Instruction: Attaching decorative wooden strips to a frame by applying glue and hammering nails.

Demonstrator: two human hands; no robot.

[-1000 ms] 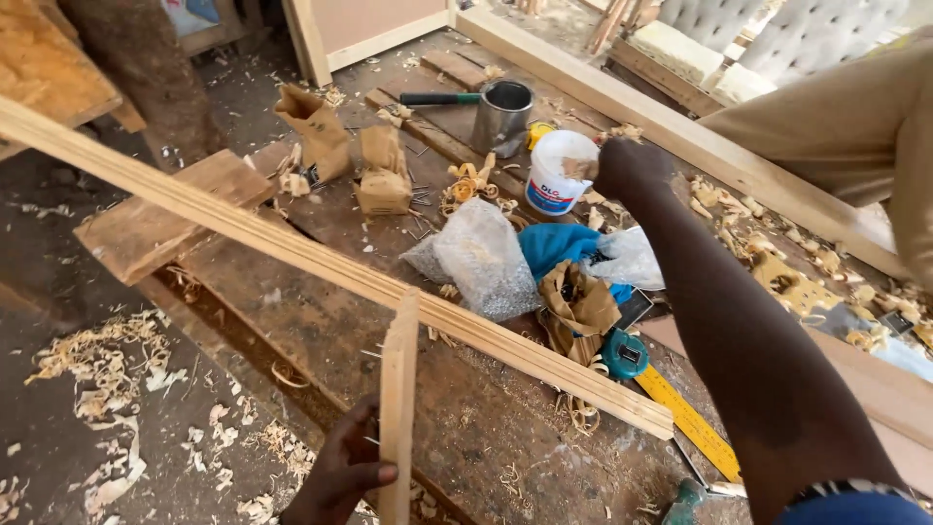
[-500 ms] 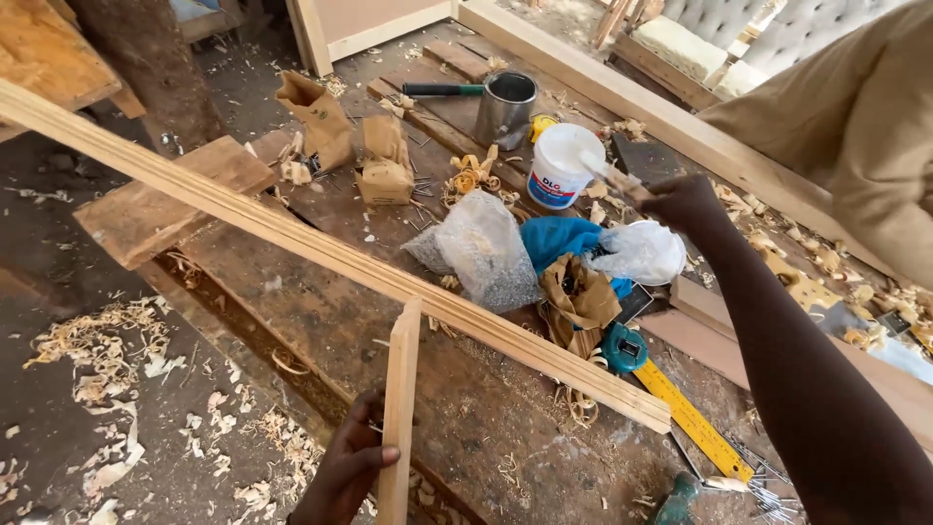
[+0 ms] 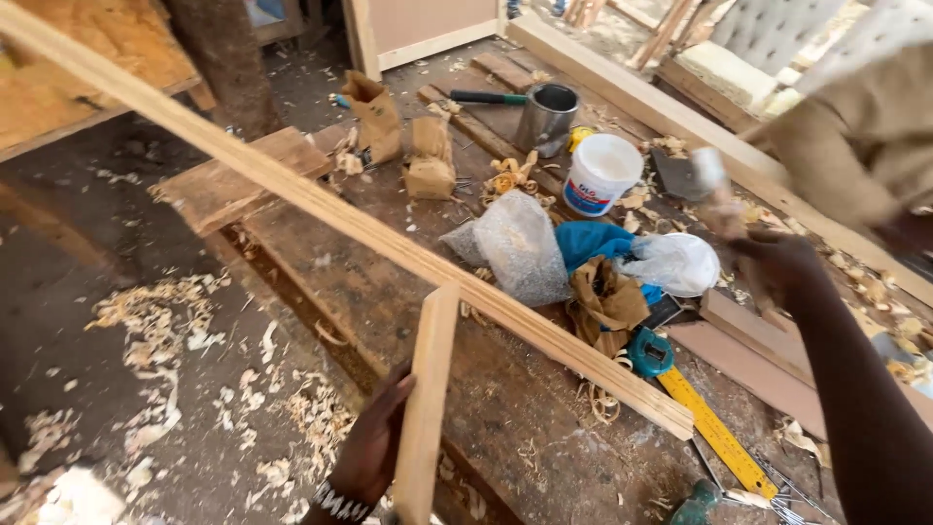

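Note:
My left hand (image 3: 374, 447) grips a short pale wood strip (image 3: 428, 389) near its lower end and holds it upright. Its top meets a long pale wood strip (image 3: 389, 238), which runs diagonally from the upper left down to the middle right above the rough workbench (image 3: 505, 408). My right hand (image 3: 773, 264) is raised over the bench's right side, fingers closed around a blurred tool (image 3: 714, 190) with a pale head and a brownish handle. The tool is too smeared to name.
On the bench lie a white tub (image 3: 603, 175), a metal can (image 3: 547, 117), clear plastic bags (image 3: 515, 243), a blue cloth (image 3: 588, 238), brown paper bags (image 3: 374, 117), a teal tape measure (image 3: 649, 352) and a yellow ruler (image 3: 714, 433). Another person in tan clothing (image 3: 855, 146) stands at right. Shavings (image 3: 146, 311) litter the floor.
My right hand has drawn back from beside the white tub toward the right and nearer me, now carrying a blurred tool. My left hand still holds the short strip.

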